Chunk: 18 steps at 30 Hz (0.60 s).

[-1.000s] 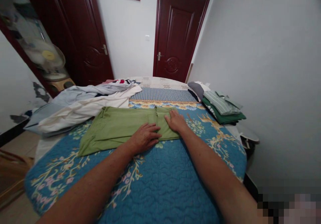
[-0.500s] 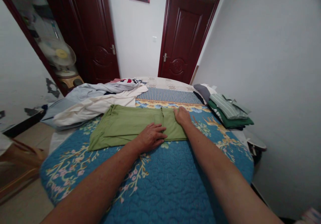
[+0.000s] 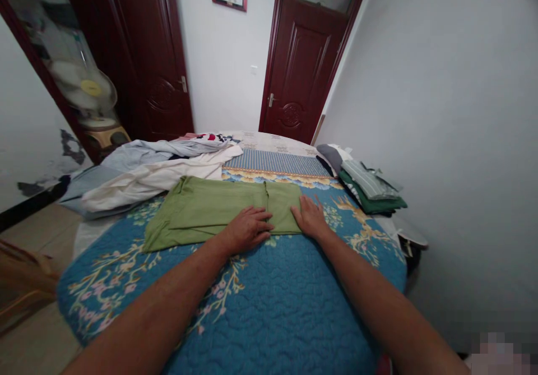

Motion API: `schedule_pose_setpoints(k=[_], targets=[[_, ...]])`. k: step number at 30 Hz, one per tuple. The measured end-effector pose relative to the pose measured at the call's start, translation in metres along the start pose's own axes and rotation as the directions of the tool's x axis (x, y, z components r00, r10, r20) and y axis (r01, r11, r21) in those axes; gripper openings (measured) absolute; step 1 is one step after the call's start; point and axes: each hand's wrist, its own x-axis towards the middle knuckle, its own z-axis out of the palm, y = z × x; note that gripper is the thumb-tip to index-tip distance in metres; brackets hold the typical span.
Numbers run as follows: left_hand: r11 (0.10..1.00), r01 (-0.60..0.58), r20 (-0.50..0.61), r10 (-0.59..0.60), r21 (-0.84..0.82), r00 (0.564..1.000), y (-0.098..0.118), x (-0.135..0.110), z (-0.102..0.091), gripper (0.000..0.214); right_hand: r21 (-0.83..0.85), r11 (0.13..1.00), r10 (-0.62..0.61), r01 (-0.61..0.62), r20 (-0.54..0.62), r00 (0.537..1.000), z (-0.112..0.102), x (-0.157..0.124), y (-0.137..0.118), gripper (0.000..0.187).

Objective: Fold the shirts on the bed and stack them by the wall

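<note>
A green garment, which looks like a pair of trousers, lies folded lengthwise across the blue quilted cover. Its right end is doubled back, leaving a cross edge near the middle. My left hand rests flat on the cloth beside that edge, fingers stretched out. At the garment's right end, my right hand lies with its fingers apart, touching the folded border. Neither hand grips the fabric.
Loose light-coloured clothes are heaped at the back left of the table. A stack of folded clothes stands at the right, near the wall. A wooden chair is at the left, and a fan stands farther back.
My right hand has moved from the garment's far right corner toward me, down along its right end, and its fingers have spread. My left hand stays in place on the cloth.
</note>
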Motion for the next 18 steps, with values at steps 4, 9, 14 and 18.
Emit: schedule_pose_setpoints(k=[4,9,14,18], targets=[[0.999,0.024,-0.078,-0.021,0.035,0.997,0.004,0.005,-0.001,0.044,-0.008,1.0,-0.007,0.007,0.061,0.998,-0.004,-0.03,0.005,0.085],[0.971,0.213,-0.196,-0.189,0.111,0.962,0.004,0.048,-0.002,0.06,0.017,1.0,0.003,-0.004,0.082,0.997,-0.011,-0.041,-0.001,0.086],[0.947,0.283,-0.039,-0.281,0.15,0.959,0.001,0.092,0.018,0.071,0.032,0.999,0.005,-0.008,0.071,0.997,-0.01,-0.038,0.0,0.086],[0.91,0.36,0.062,-0.379,0.203,0.923,0.0,0.098,0.033,0.082,0.046,0.999,0.007,-0.01,0.057,0.998,-0.007,-0.037,0.001,0.086]])
